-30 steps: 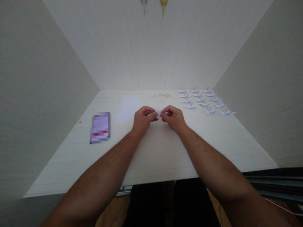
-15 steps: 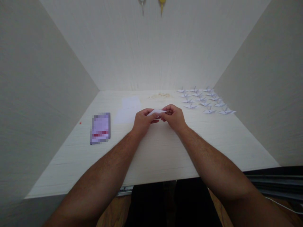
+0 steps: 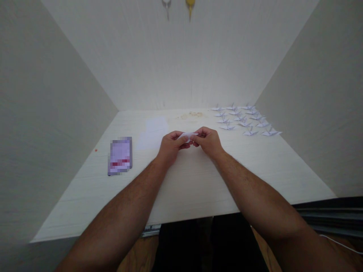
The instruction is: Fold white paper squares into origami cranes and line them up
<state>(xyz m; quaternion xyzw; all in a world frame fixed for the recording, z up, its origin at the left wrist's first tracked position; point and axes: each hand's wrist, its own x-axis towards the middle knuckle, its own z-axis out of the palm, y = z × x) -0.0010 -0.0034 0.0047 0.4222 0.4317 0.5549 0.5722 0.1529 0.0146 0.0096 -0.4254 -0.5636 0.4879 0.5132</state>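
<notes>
Between my two hands is a small piece of folded white paper (image 3: 187, 136), held just above the table. My left hand (image 3: 171, 146) pinches its left side, thumb on top and fingers beneath. On the other side, my right hand (image 3: 208, 140) grips the right end between thumb and fingers. The finer folds are too small to make out. To the right stand several white folded paper cranes (image 3: 239, 118) in rows. White paper sheets (image 3: 151, 132) lie flat just left of my left hand.
A phone-like device (image 3: 120, 155) with a blurred-out screen lies on the left of the white table (image 3: 195, 189). Near the left edge is a small red dot (image 3: 96, 150). Pale walls enclose the table at the back and both sides. A white and a yellow item (image 3: 190, 8) hang on the back wall.
The view has tilted slightly. My fingers have shifted a little on the folded paper, and its shape between them looks slightly different. Both hands keep hold of it.
</notes>
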